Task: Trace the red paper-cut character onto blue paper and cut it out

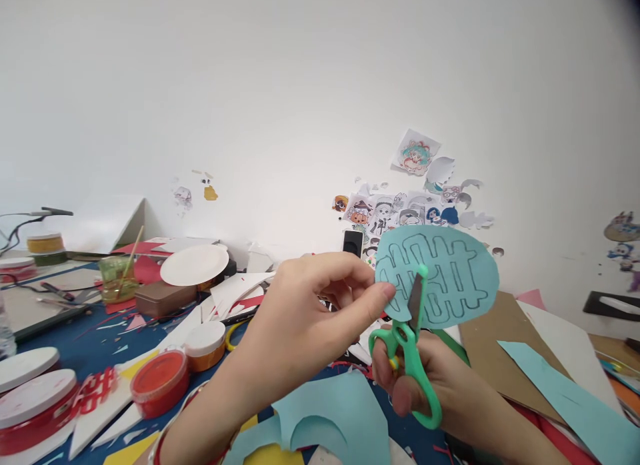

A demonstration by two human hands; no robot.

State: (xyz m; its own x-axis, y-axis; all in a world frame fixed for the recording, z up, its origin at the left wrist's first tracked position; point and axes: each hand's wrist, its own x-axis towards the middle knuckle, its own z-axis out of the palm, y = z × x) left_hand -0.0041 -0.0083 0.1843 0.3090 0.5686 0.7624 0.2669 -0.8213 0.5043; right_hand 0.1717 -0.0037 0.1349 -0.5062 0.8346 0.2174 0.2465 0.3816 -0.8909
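Left hand: the left hand (305, 325) enters from the near left. Its fingers (385, 293) are narrowed to a pinch on the left edge of the teal paper (450, 272).

Right hand: the right hand (440, 385) is at near right and grips the green scissors (411, 365). Its fingers (383, 378) are closed around the handles.

Work piece: the teal paper is a rounded sheet with a dark winding line drawn on it. It is held upright above the tabletop (95, 345), in front of the far wall (250, 118).

Scissors: the blades point up and overlap the lower edge of the teal paper.

Near scraps: teal paper offcuts (330, 418) lie below the hands. A teal strip (565, 392) lies at right, on brown cardboard (500, 345).

Left side: a red-lidded jar (160, 383), a brown tin (165, 298), and a white paper plate (194, 265) stand on the tabletop.

Wall: paper drawings (415, 212) are stuck behind the teal paper.
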